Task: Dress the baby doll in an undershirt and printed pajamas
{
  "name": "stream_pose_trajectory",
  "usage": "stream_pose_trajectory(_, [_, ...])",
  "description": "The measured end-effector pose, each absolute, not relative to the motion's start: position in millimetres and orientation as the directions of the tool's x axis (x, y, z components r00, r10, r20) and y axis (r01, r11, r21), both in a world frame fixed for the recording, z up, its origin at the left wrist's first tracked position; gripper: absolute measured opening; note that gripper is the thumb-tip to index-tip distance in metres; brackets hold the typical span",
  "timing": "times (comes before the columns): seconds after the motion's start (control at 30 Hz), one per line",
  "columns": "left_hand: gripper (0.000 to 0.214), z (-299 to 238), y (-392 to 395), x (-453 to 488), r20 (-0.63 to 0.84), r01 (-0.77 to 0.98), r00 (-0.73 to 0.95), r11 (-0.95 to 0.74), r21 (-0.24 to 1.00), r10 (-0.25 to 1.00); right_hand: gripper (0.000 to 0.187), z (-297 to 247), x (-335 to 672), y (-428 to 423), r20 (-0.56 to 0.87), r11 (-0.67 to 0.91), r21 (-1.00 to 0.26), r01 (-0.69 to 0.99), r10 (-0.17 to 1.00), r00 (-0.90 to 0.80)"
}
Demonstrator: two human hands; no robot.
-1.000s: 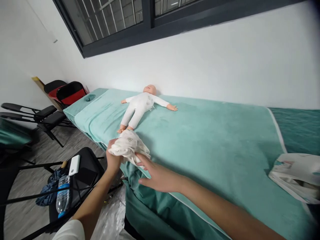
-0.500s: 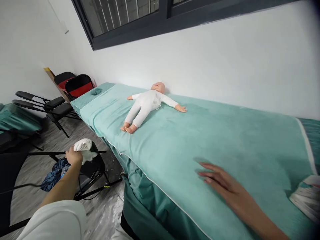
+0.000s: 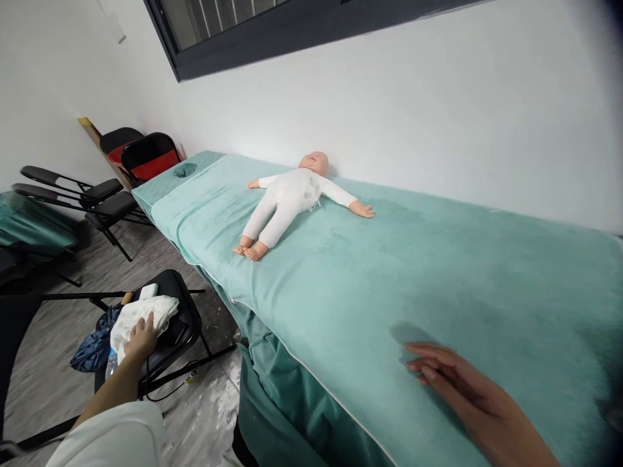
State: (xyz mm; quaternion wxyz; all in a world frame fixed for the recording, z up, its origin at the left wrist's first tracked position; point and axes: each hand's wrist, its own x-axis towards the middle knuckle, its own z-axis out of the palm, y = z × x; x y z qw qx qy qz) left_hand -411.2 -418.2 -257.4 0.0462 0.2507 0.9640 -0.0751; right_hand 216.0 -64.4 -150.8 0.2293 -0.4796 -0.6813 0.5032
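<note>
On the seat of a black folding chair (image 3: 171,285) at lower left lies a crumpled white cloth (image 3: 165,307). My left hand (image 3: 139,337) rests on top of it with fingers stretched out, not gripping. Over the near part of the green-covered massage table (image 3: 341,311), my right hand (image 3: 460,383) hovers with loosely bent fingers, holding nothing. A baby doll (image 3: 292,194) in a white bodysuit lies on its back across the table, arms spread, head by the wall.
Beside the cloth are a small white box (image 3: 148,291), a dark blue bundle (image 3: 95,347) and a partly hidden plastic bottle (image 3: 111,362). More folding chairs (image 3: 150,159) stand beyond the table's far end. Green drape (image 3: 287,395) hangs down its near side.
My left hand has let go of the bunched white cloth, which now lies spread over the chair seat. My right hand has shifted slightly right and down, its fingers closer together.
</note>
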Motion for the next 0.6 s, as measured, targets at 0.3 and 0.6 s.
stream_pose_trajectory(0.3, [0.067,-283,-419,-414,-0.018,0.611,-0.782,0.761,-0.218,0.623,0.042,-159,217,-67,-0.061,0.183,-0.879,0.440,0.872,-0.485])
stream_pose_trajectory(0.6, [0.059,-288,-366,-374,0.128,0.682,-0.708,0.719,-0.134,0.695,0.028,-148,217,-102,0.117,0.398,-0.820,0.411,0.819,-0.561])
